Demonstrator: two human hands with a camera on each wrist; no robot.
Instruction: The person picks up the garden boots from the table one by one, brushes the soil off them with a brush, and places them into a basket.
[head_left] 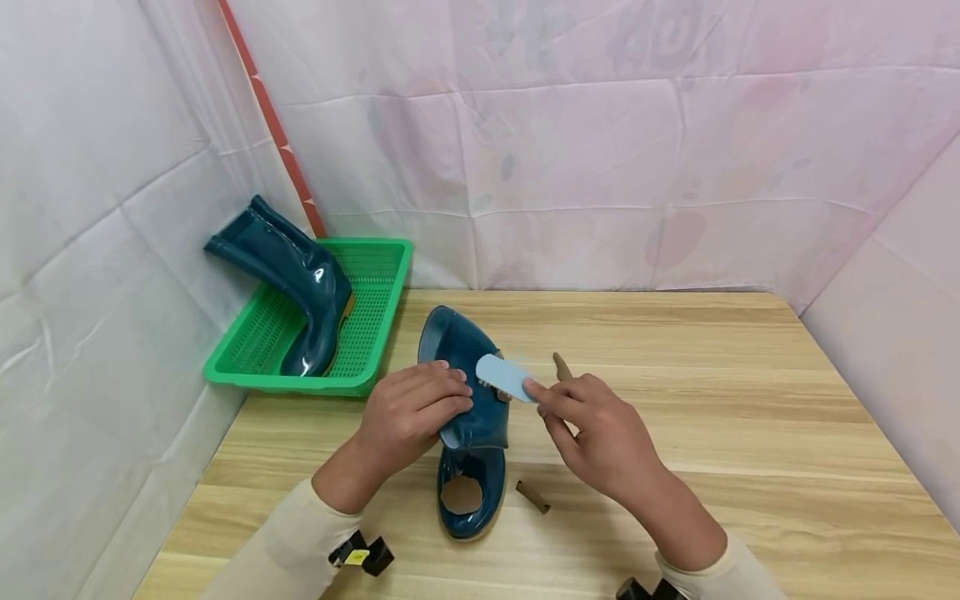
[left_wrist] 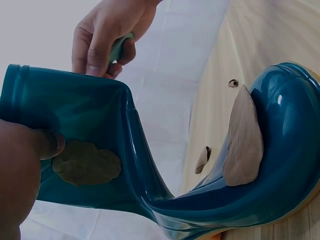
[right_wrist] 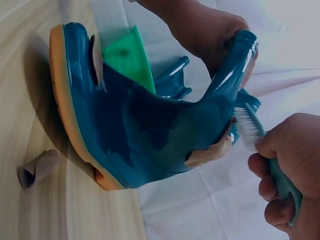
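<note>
A glossy dark-blue rubber boot (head_left: 465, 337) stands sole-down on the table, its shaft bent over. My left hand (head_left: 416, 410) grips the shaft near the top, thumb on one side in the left wrist view. My right hand (head_left: 603, 433) holds a light-blue scrub brush (head_left: 501, 375) by its handle. White bristles (right_wrist: 247, 129) meet the shaft beside a peeling brown patch (right_wrist: 210, 152) in the right wrist view. Another brown patch (left_wrist: 244, 142) covers the top of the foot, and a third brown patch (left_wrist: 86, 163) lies on the shaft near my left thumb.
A green plastic basket (head_left: 405, 271) stands at the back left with a second blue boot (head_left: 303, 275) leaning in it. A curled brown piece (head_left: 532, 497) lies right of the boot; another brown piece (head_left: 561, 365) lies behind my right hand. Cloth walls (head_left: 570, 167) border the table.
</note>
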